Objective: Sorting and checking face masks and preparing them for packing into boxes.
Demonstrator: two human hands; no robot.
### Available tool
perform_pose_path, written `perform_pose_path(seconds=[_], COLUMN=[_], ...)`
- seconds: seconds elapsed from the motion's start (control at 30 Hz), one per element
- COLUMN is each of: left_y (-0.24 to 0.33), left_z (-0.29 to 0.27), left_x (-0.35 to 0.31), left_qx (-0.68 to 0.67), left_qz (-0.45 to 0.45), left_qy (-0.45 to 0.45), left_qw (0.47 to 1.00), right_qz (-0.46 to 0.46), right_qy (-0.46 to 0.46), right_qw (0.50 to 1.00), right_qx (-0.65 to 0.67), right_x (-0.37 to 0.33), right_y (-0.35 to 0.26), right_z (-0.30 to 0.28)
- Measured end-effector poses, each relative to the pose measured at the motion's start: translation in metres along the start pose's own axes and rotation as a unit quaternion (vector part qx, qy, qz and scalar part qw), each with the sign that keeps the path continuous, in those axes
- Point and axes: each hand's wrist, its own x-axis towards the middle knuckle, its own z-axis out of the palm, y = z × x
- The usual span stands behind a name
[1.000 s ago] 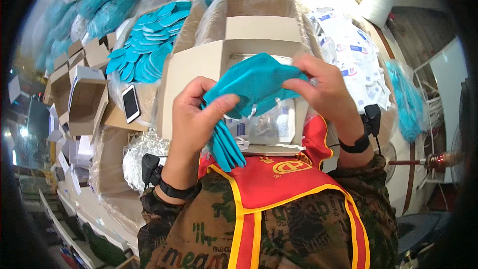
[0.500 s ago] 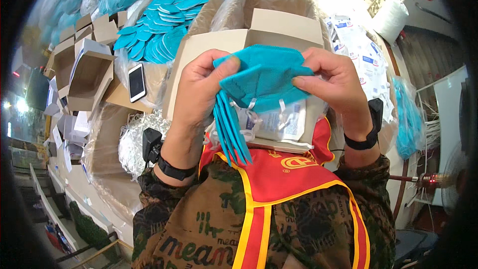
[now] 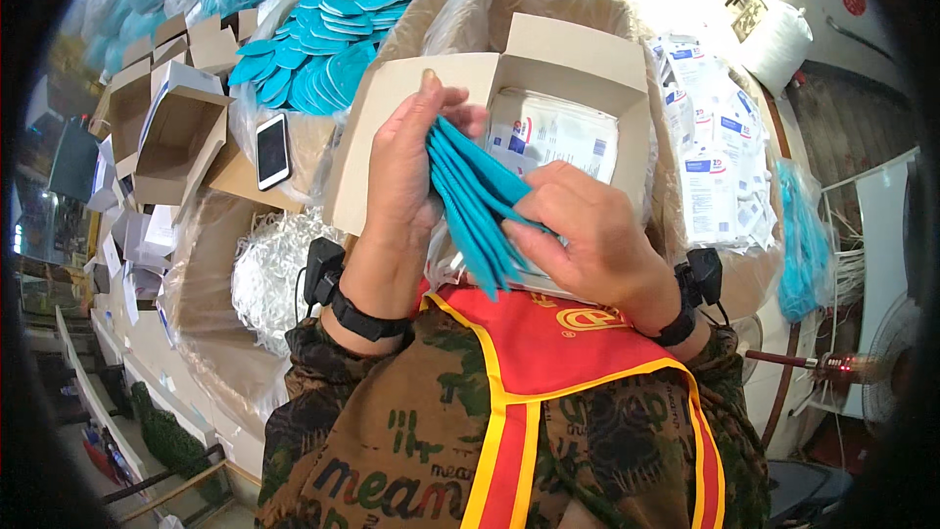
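Note:
A stack of folded teal face masks stands tilted in my left hand, against the palm. The thumb of that hand points up and its fingertips curl behind the stack. My right hand is closed on the lower right edge of the masks, thumb below and fingers above. Under both hands is an open cardboard box with flat white printed packets inside.
Left of the box lie a phone, a heap of teal mask pieces, white straps and open cartons. White sachets fill a carton on the right. A fan stands at the far right.
The spread-open mask has swung down and now lies folded along the stack. My right hand has moved down and left; my left thumb has lifted off the mask.

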Motion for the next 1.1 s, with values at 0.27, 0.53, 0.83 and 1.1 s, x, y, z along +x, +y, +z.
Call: perform_pose_path(seconds=[0.27, 0.53, 0.83, 1.1], left_y=[-0.003, 0.005, -0.008, 0.007], left_z=[-0.006, 0.023, -0.003, 0.023], left_x=[0.012, -0.043, -0.089, -0.075], left_qx=[-0.016, 0.095, 0.252, 0.224], left_qz=[0.053, 0.16, 0.014, 0.153], left_qy=[0.016, -0.036, -0.076, -0.069], left_qw=[0.998, 0.982, 0.965, 0.96], right_qz=[-0.037, 0.114, 0.311, 0.119], right_qy=[0.041, 0.056, -0.156, 0.015], right_qw=[0.998, 0.979, 0.834, 0.968], right_qx=[-0.042, 0.158, 0.429, 0.221], right_x=[0.007, -0.017, -0.073, -0.036], right_y=[-0.01, 0.013, -0.008, 0.007], right_z=[0.011, -0.025, -0.007, -0.011])
